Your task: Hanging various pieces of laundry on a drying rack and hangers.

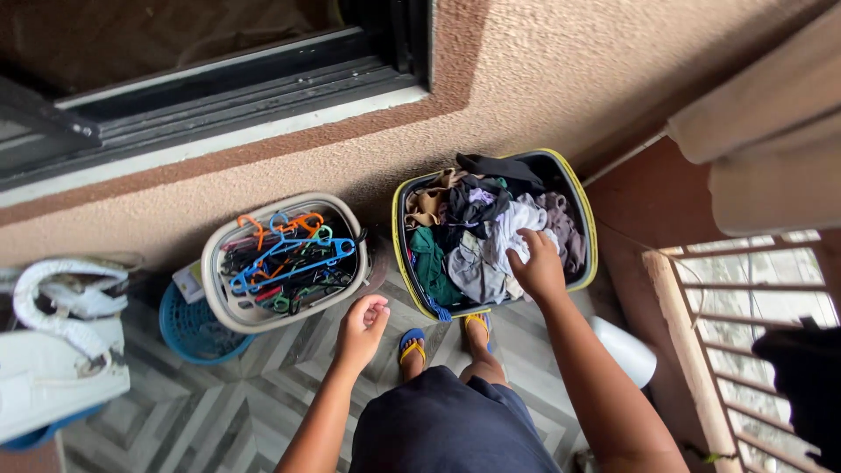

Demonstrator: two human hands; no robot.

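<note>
From the head view, looking straight down past my dark shorts and my feet in blue and yellow sandals (413, 347), my right hand (537, 267) reaches into the black laundry basket with the yellow rim (585, 210). Its fingers curl down onto a pale, whitish garment (517, 223) near the middle of the heap, touching the cloth. The fingertips sink into the folds, so I cannot tell whether they have pinched it or only rest on it. Around that piece lie crumpled clothes: a green one at the left, grey ones in front, black and tan ones at the back, mauve ones to the right.

My left hand (361, 331) hangs loosely half-closed over the patterned floor tiles, thumb and fingers bent toward each other with nothing between them. It sits just beside the beige tub (213, 263), apart from its rim. The tub is filled with tangled plastic hangers (289, 254) in blue, orange, green and black, and stands partly over a blue mesh basket (186, 328).

The two containers stand side by side against the rough plastered wall below a dark window frame. A white machine (57, 368) with a hose is at the far left, and a barred railing at the right.
</note>
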